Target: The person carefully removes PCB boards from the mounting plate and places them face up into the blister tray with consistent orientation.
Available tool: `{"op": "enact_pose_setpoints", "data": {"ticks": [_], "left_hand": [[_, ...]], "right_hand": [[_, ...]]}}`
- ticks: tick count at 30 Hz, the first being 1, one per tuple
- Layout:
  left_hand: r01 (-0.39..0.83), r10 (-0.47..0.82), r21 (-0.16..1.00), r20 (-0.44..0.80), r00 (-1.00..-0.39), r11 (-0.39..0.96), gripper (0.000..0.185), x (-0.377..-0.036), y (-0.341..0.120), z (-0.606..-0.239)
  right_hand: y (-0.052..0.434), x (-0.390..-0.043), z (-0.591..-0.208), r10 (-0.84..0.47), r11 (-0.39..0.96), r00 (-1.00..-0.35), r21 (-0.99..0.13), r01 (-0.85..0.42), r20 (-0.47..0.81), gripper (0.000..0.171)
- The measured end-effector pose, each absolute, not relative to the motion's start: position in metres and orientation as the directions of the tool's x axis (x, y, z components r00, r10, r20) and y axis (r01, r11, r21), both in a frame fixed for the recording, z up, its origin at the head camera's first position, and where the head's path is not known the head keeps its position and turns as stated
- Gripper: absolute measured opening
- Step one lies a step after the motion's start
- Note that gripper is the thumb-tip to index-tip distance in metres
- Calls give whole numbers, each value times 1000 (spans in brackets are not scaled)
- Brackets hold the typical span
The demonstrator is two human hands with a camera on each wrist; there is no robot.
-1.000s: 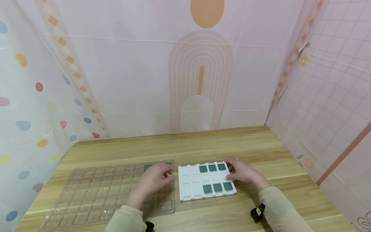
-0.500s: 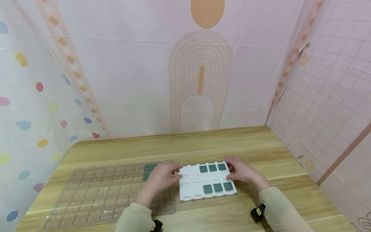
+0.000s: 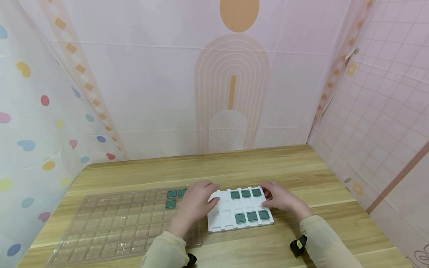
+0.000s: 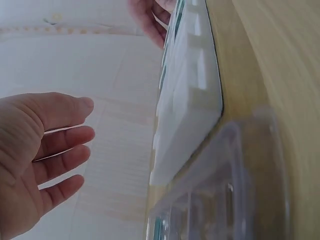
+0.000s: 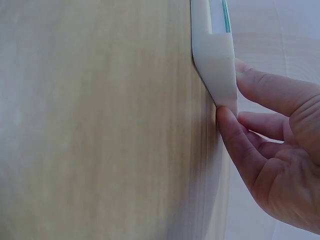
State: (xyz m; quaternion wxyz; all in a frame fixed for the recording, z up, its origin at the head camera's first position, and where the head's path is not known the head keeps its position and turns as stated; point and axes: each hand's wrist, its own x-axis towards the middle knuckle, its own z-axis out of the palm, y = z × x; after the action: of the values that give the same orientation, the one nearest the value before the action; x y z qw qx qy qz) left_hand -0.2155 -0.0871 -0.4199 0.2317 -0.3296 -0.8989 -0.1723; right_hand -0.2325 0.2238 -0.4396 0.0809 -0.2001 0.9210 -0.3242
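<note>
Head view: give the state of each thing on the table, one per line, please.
White tray: flat on the table, six green chips in its right-hand pockets, left pockets bare.
Clear blister tray: flat beside the white tray, three green chips in its far right corner.
Left hand: fingers straight, over the white tray's far left corner.
Right hand: thumb and fingers pinch the white tray's right edge.

At the right of the frame, the right hand (image 5: pixel 280 165) pinches the corner of a white tray (image 5: pixel 216 65), thumb beneath and fingers (image 5: pixel 272 92) above. A green strip shows along the tray's top edge. Wooden table (image 5: pixel 100 125) fills the left.
</note>
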Motion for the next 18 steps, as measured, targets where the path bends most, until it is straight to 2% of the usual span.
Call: {"op": "enact_pose_setpoints", "data": {"ticks": [5, 11, 18], "left_hand": [[691, 513, 96, 599, -615, 717, 31, -217, -80, -419], [677, 509, 87, 591, -626, 731, 36, -218, -72, -418], [699, 525, 61, 615, -589, 713, 42, -220, -60, -418]], "right_hand": [[224, -232, -440, -423, 712, -906, -626, -319, -19, 65], [224, -232, -440, -414, 715, -910, -628, -306, -28, 66], [224, -233, -441, -411, 715, -911, -630, -303, -28, 66]]}}
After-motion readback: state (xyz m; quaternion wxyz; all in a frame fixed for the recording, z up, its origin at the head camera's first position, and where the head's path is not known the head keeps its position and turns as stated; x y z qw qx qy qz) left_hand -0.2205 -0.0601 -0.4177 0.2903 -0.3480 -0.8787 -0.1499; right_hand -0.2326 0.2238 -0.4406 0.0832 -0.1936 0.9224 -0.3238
